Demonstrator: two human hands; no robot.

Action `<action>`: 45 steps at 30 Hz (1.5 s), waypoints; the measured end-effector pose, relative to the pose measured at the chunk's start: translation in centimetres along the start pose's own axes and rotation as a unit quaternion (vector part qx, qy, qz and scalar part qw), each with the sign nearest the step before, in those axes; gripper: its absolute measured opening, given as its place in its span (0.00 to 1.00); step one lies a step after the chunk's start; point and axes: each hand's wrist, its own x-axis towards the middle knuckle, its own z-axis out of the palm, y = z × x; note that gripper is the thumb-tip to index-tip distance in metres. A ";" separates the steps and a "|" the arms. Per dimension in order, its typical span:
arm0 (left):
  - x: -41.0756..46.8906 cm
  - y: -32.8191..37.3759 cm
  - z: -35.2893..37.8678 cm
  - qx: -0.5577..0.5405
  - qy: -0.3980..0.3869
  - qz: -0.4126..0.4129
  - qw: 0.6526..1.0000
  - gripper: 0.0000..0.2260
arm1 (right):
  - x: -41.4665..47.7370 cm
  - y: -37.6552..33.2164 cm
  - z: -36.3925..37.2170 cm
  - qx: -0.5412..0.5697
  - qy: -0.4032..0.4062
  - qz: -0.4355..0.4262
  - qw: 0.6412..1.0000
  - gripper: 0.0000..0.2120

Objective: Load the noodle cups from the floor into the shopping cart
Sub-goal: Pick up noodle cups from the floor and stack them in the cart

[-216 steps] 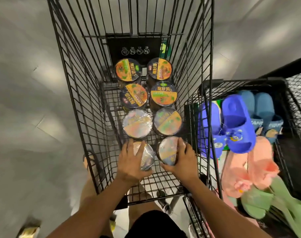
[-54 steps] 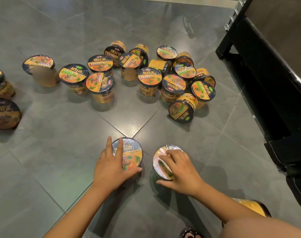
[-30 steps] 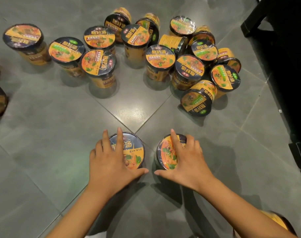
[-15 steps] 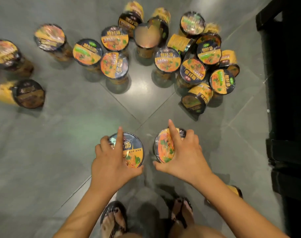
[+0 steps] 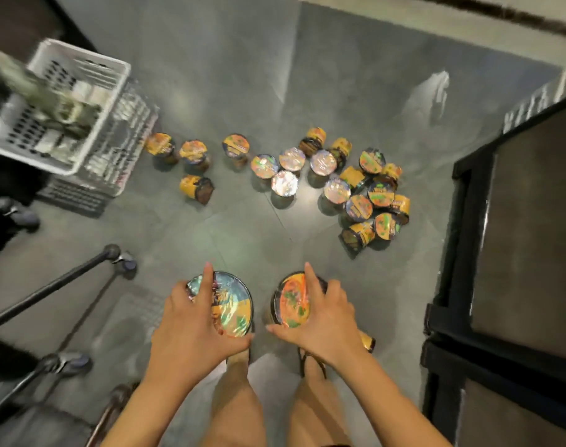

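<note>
two noodle cups (image 5: 231, 304) are up — left hand (image 5: 191, 321) and right hand (image 5: 323, 317) each curl over one lid. they look light and slippery — hold the rim. more wait on the floor (image 5: 243, 91).

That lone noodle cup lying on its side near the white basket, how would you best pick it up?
Probably by its yellow side wall, from above. The tipped noodle cup lies on the floor with its dark lid facing sideways, so the round body is what shows on top; fingers and thumb can straddle it. No other cup touches it.
</note>
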 end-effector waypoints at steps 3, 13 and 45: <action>-6.6 0.2 -4.1 -0.014 0.022 -0.058 0.998 0.58 | -4.0 -2.3 -3.1 0.021 0.000 -0.032 0.999 0.63; -25.1 -2.2 -5.6 -0.177 0.170 -0.282 0.927 0.60 | -12.6 -9.8 -5.2 0.000 -0.126 -0.176 0.976 0.56; -50.4 -35.2 -4.5 -0.313 0.337 -0.599 0.655 0.60 | -31.5 -45.5 21.9 -0.288 -0.232 -0.476 0.798 0.54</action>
